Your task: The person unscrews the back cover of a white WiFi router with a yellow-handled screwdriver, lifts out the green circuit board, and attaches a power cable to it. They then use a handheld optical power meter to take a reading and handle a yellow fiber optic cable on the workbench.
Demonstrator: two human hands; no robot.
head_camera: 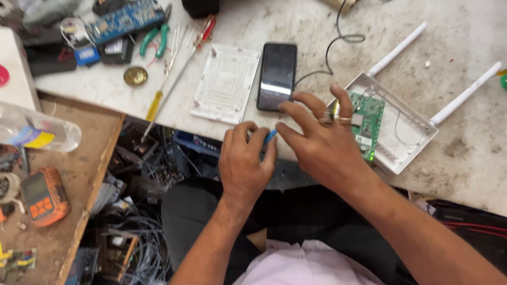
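A person sits at a stained grey bench (465, 153), seen from above, with both bare hands meeting at its near edge. The left hand (244, 163) has its grip curled together around a small blue tool (270, 136), of which only the tip shows between thumb and fingers. The right hand (322, 140) reaches across just beside it, its grip spread apart, fingers fanned and closed on nothing, the fingertips resting at the near-left corner of an opened white router (409, 138). The router lies with its lid off, a green circuit board (369, 119) exposed inside and two white antennas (465, 95) pointing away from the person. Left of the router lies a dark phone (277, 75), face up, and left of the phone a white ribbed cover (226, 83). A black cable (331, 50) loops down from beyond the router toward the phone. Far left of the router sit a yellow-handled screwdriver (163, 95), green-handled pliers (154, 40) and a small round tin (135, 76). An orange meter (45, 195) lies on a lower wooden table (84, 174), well apart from the router. The work seems to be at the stage of bringing the blue tool to the open router; the next move likely calls for steadying the casing with the right hand and placing the tool tip carefully near the board.
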